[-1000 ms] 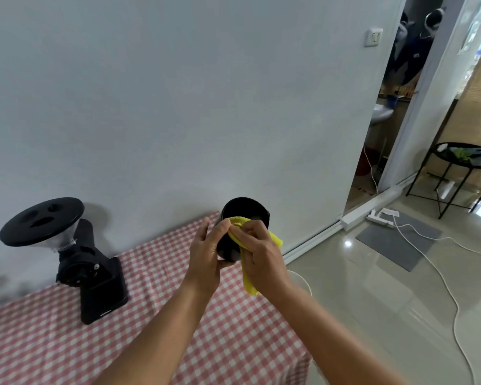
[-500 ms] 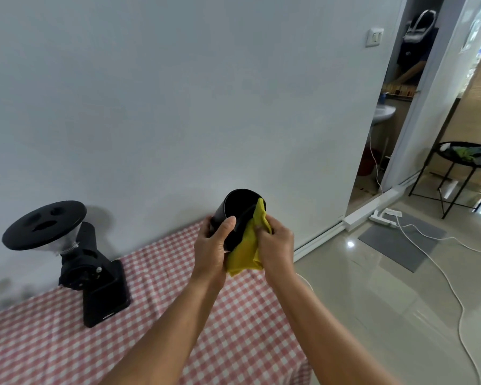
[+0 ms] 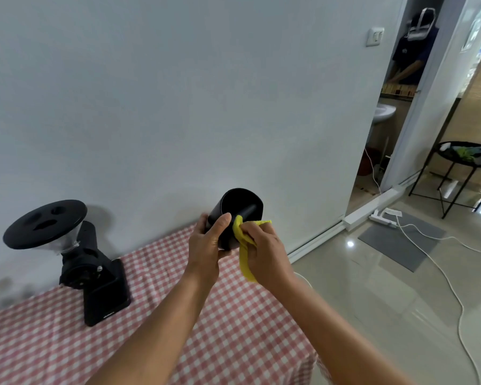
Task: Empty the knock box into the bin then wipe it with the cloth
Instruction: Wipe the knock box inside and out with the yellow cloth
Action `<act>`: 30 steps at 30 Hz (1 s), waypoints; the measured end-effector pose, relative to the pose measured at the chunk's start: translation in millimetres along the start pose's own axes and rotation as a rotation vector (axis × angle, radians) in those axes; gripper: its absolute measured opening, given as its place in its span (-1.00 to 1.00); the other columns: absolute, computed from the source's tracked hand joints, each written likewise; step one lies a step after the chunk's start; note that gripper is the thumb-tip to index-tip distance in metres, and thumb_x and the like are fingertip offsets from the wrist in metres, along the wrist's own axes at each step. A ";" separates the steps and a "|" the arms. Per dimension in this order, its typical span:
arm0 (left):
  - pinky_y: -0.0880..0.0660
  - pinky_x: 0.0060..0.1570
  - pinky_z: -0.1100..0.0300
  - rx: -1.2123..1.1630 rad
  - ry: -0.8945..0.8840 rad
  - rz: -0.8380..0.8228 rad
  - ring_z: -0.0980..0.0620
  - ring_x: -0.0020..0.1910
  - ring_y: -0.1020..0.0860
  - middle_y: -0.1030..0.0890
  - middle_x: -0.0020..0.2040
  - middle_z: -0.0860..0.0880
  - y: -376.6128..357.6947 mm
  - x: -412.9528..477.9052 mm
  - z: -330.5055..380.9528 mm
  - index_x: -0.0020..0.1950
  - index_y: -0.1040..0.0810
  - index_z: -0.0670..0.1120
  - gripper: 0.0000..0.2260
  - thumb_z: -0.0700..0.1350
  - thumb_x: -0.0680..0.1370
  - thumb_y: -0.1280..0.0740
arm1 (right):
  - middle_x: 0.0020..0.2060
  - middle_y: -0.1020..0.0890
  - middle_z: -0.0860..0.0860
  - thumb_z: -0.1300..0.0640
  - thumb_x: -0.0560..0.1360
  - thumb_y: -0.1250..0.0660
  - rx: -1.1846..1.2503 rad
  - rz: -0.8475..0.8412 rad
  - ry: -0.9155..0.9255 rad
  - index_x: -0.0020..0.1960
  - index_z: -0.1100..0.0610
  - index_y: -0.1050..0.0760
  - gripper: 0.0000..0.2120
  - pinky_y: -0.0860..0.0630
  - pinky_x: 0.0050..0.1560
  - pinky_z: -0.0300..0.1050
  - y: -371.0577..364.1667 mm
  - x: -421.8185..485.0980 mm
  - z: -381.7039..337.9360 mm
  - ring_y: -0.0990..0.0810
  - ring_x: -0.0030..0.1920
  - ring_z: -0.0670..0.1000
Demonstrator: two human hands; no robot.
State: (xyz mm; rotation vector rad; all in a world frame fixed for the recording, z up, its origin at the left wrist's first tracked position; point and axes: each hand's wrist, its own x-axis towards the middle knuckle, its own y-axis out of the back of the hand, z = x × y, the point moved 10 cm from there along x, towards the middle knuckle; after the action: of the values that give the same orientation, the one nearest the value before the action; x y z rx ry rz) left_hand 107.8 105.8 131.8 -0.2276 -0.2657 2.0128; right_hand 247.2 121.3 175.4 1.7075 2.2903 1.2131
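- We see the knock box (image 3: 235, 215) as smooth black, with a dull sheen inside; plastic or coated metal, we cannot tell.
- The cloth (image 3: 245, 245) looks like soft yellow fabric with a fine ribbed weave.
- The tablecloth (image 3: 242, 323) is matt woven check fabric.
- The grinder (image 3: 95, 276) has matt black casing and a clear hopper.
- The floor (image 3: 372, 273) is glossy tile; the wall (image 3: 178, 93) is matt painted.

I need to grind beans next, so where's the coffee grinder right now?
In the head view the black coffee grinder stands on the checked tablecloth against the white wall, to the left of the left hand holding the knock box.
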 end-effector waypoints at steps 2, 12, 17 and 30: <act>-0.57 -0.14 -0.05 0.034 0.006 -0.008 -0.13 -0.02 -0.68 -0.70 0.03 -0.12 2.6 -1.5 -3.3 0.08 -0.56 -0.09 -0.78 -0.01 0.52 -0.45 | -0.13 -0.50 -0.03 0.34 0.53 -0.30 -0.153 -0.027 0.163 0.17 0.10 -0.57 -0.73 -0.52 -0.16 -0.04 4.0 -1.7 -9.3 -0.48 -0.08 0.04; -0.61 -0.08 -0.20 0.046 0.063 -0.086 -0.19 0.13 -0.65 -0.66 0.18 -0.16 -2.0 2.8 -10.6 0.17 -0.57 -0.12 -0.60 0.09 0.46 -0.47 | 0.00 -0.56 0.01 0.35 0.57 -0.19 0.144 0.237 -0.240 0.29 0.13 -0.58 -0.63 -0.39 -0.01 -0.20 51.8 14.8 36.1 -0.56 -0.01 0.05; -0.59 -0.02 -0.25 -0.027 0.101 -0.125 -0.13 0.00 -0.68 -0.71 0.03 -0.11 -18.6 -3.0 -18.0 0.18 -0.61 -0.11 -0.67 0.03 0.49 -0.45 | 0.08 -0.46 0.09 0.35 0.52 -0.25 -0.039 0.125 -0.015 0.37 0.12 -0.51 -0.56 -0.53 0.03 -0.02 11.1 5.7 -3.9 -0.53 0.03 0.12; -0.58 0.05 -0.38 -0.012 0.227 -0.061 -0.18 0.13 -0.62 -0.63 0.18 -0.13 6.8 2.1 -17.5 0.19 -0.60 -0.03 -0.54 0.12 0.37 -0.52 | 0.00 -0.60 0.03 0.45 0.43 -0.32 -0.332 -0.084 0.353 0.19 0.02 -0.65 -0.52 -0.60 -0.12 0.06 6.1 3.4 14.7 -0.56 -0.04 0.14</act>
State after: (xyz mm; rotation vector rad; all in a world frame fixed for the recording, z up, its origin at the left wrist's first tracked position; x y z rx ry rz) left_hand 105.9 106.2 113.0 -0.4468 -0.1389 1.9061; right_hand 257.5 132.9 170.2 1.3590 2.1338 1.8755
